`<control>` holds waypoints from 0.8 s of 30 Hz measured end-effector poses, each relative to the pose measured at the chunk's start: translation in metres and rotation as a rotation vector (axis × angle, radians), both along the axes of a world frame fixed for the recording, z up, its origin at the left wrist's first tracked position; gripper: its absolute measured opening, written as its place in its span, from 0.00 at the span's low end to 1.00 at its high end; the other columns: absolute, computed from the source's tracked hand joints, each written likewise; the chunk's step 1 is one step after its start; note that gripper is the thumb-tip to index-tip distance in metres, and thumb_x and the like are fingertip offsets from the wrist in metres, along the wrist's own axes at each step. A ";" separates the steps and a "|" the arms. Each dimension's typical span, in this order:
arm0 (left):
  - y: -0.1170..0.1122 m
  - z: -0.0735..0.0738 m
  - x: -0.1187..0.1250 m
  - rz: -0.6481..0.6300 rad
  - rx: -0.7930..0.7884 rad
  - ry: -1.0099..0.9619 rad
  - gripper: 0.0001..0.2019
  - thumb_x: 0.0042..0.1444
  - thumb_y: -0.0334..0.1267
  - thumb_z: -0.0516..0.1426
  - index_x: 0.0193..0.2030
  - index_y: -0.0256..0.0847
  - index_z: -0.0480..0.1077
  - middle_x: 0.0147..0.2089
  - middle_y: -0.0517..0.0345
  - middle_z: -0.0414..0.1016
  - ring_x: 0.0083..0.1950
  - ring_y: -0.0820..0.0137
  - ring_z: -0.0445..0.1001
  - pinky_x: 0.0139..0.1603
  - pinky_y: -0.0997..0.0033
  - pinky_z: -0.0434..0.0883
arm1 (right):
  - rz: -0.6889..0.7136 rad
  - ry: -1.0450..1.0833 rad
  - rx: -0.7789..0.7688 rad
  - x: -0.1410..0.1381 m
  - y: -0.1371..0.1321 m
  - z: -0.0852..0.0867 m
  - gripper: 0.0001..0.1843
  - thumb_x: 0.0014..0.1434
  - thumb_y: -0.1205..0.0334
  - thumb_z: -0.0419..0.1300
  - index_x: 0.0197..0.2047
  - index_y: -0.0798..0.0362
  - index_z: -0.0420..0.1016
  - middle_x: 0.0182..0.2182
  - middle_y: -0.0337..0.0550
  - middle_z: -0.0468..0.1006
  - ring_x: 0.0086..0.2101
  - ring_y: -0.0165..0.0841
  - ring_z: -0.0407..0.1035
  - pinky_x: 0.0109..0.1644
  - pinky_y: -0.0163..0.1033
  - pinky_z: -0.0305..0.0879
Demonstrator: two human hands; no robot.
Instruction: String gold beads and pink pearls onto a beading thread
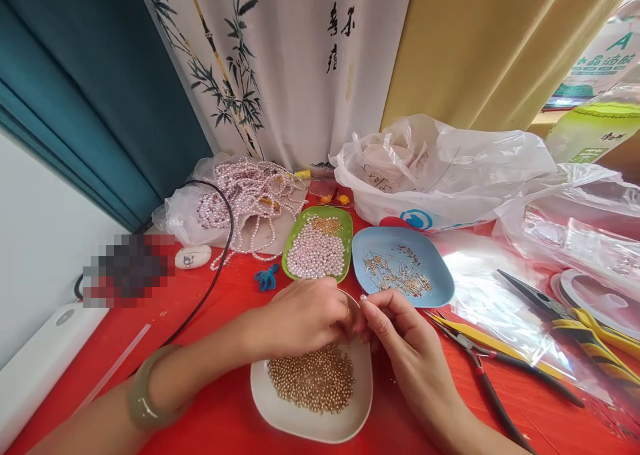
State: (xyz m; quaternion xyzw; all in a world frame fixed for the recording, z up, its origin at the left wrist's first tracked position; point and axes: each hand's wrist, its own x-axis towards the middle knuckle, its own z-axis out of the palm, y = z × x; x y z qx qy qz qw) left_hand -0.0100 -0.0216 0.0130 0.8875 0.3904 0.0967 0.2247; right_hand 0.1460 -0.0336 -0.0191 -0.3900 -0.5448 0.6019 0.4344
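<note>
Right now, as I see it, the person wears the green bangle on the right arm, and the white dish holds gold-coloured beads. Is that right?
Not quite: the head view shows the green bangle on the left arm, not the right. The rest stands: the white dish holds gold-coloured beads.

Green "A" on package [593, 85], characters on curtain [300, 62]
</note>
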 end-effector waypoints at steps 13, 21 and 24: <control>-0.003 0.000 0.000 -0.079 -0.009 0.031 0.04 0.50 0.29 0.56 0.28 0.40 0.71 0.35 0.64 0.75 0.38 0.72 0.66 0.35 0.74 0.60 | -0.026 0.019 -0.025 0.001 0.001 0.003 0.10 0.55 0.57 0.55 0.25 0.52 0.65 0.20 0.34 0.67 0.21 0.26 0.63 0.25 0.30 0.61; 0.001 0.006 -0.001 0.003 -0.141 -0.018 0.05 0.48 0.29 0.54 0.30 0.39 0.70 0.30 0.60 0.72 0.36 0.71 0.65 0.35 0.73 0.61 | -0.025 -0.004 -0.009 0.001 0.001 0.003 0.10 0.56 0.58 0.54 0.26 0.53 0.65 0.20 0.35 0.67 0.23 0.27 0.62 0.27 0.31 0.60; 0.008 0.006 -0.005 0.204 -0.375 -0.266 0.05 0.47 0.29 0.54 0.31 0.37 0.70 0.29 0.60 0.71 0.31 0.74 0.66 0.32 0.74 0.63 | -0.032 -0.025 0.000 0.002 0.001 0.003 0.10 0.56 0.59 0.53 0.26 0.53 0.66 0.21 0.36 0.67 0.23 0.26 0.61 0.27 0.32 0.59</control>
